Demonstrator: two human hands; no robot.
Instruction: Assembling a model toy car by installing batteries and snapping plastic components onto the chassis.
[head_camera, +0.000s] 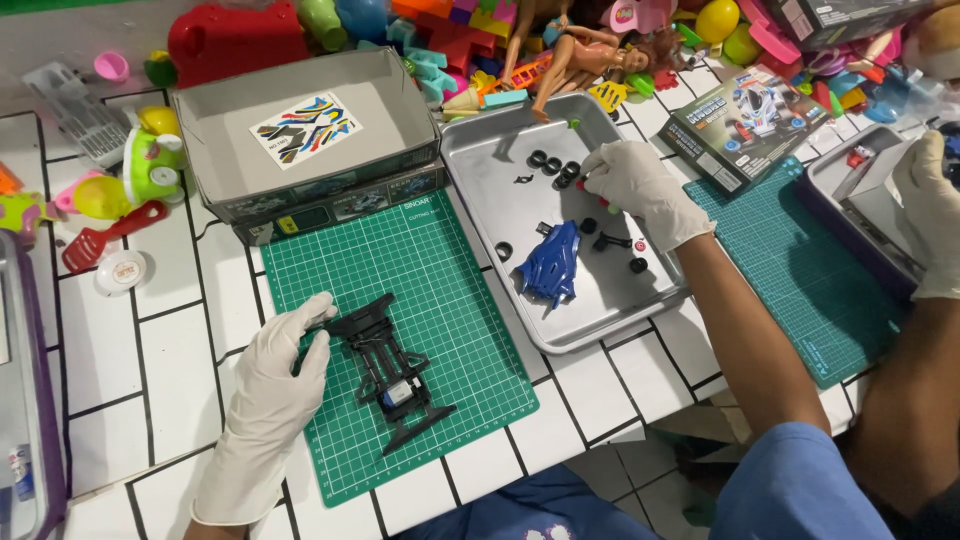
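Observation:
My left hand (275, 385), in a white glove, rests on a green cutting mat (440, 290) and touches the end of a black toy car chassis (390, 370) lying on it. My right hand (640, 190), also gloved, reaches into a metal tray (480, 160) and pinches a small part near several black wheels (553, 166). A blue car body shell (552, 265) and a few small black parts lie in the tray beside it.
An open cardboard box (300, 140) with a sticker sheet stands behind the mat. A heap of colourful toys (520, 40) fills the back. At the right, another person's gloved hand (935, 210) works over a second mat (800, 270) and tray; a model kit box (745, 120) lies there.

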